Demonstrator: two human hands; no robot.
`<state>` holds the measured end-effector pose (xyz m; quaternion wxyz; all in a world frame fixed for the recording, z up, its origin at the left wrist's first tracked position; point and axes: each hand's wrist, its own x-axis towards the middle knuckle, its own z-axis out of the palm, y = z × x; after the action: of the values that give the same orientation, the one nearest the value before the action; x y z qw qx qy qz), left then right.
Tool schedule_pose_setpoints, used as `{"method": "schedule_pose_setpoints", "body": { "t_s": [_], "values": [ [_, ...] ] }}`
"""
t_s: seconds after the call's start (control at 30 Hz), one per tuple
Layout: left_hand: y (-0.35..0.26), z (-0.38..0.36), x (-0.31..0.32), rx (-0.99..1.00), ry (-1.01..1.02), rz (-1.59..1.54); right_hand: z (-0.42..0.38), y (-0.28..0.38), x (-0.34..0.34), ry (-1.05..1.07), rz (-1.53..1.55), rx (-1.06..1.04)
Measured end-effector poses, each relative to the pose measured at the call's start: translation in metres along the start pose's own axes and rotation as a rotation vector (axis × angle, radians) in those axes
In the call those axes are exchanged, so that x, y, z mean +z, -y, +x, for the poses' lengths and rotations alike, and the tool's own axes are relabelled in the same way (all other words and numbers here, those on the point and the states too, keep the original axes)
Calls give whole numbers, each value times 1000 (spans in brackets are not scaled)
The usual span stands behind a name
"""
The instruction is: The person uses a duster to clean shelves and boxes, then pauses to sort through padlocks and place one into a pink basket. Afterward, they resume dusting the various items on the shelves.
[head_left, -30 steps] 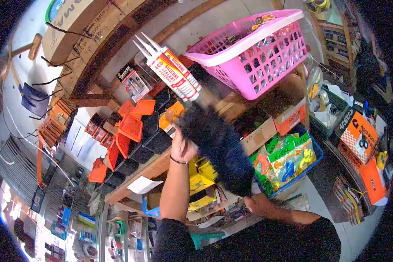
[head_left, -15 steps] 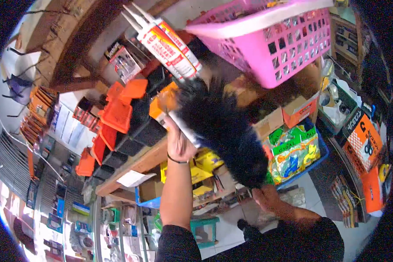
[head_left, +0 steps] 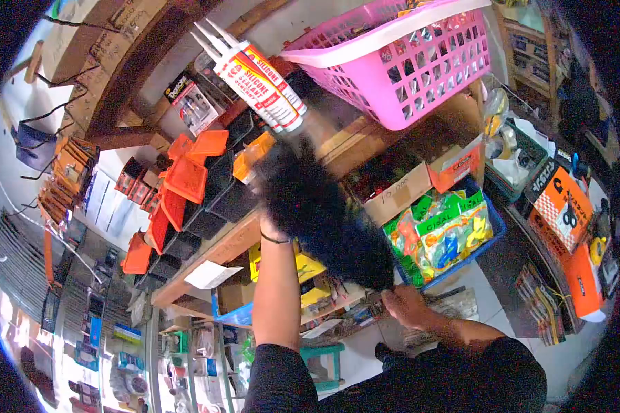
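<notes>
My right hand [head_left: 408, 306] is closed at the lower end of a black feather duster [head_left: 324, 206]; the handle itself is mostly hidden. The fluffy feathers, blurred by motion, slant up and left across the middle of the view. My left hand [head_left: 270, 224], with a dark band at its wrist, is raised behind them, its fingers and anything in them hidden. Just above the feathers stand white silicone sealant tubes [head_left: 263, 89] with red and orange labels and long pointed nozzles. An orange box [head_left: 253, 157] shows beside the feathers' upper left edge.
A pink basket [head_left: 427, 76] sits on the shelf at upper right. Orange-fronted bins [head_left: 184, 182] line the left. Green packets [head_left: 444, 230] fill a blue crate [head_left: 492, 241] below cardboard boxes [head_left: 399, 199]. A green stool [head_left: 324, 361] stands on the floor.
The feather duster has swung left and slightly down, now covering my left hand, which half a second ago gripped a white tube-like object. The view has shifted, moving the basket left.
</notes>
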<state>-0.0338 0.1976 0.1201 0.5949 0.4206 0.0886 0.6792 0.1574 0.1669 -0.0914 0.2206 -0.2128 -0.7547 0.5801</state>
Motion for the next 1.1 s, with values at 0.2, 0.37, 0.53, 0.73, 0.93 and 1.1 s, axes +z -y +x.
{"method": "schedule_pose_setpoints", "body": {
  "t_s": [0.2,0.37,0.53,0.73,0.93,1.1],
  "values": [
    [-10,2,-27,-73,405,237,1,7,11,-27,-3,-131],
    [-3,-5,-19,181,-373,-212,9,-21,33,-134,92,-73],
    [-10,-11,-51,-70,-67,325,14,-11,28,-54,-71,-181],
    [-9,-8,-23,-144,-163,316,12,-33,38,-31,-165,-141],
    [-2,-9,-23,-43,-23,-148,19,-39,47,-242,-101,-351],
    [-3,-7,-19,-30,-142,469,19,-23,40,-94,-329,-456]
  ]
}}
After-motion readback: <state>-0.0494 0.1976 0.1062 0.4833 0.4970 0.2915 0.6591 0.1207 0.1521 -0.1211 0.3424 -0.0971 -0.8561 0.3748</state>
